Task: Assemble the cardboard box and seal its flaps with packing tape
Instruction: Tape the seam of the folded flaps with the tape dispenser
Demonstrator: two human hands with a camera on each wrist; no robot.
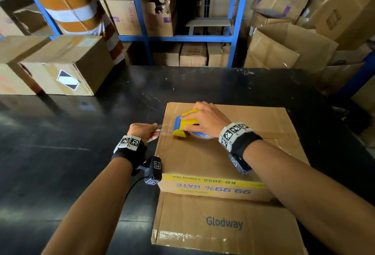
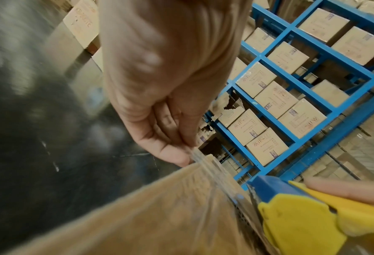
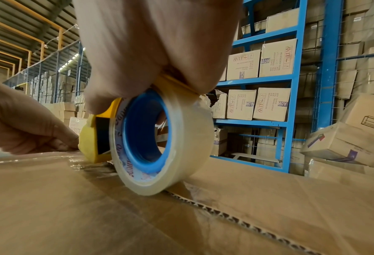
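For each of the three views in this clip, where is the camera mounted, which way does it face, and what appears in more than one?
Head: worn on the head, looking forward and down at the cardboard box on the black table; both forearms show.
Left wrist: looks along the left hand, whose fingers pinch the clear tape end.
Right wrist: low over the box, looks along the right hand holding the tape dispenser.
Shared: the dispenser and the blue shelving appear in all three.

Brown cardboard box (image 1: pixel 213 153), flaps closed; clear tape roll (image 3: pixel 159 143) on seam.
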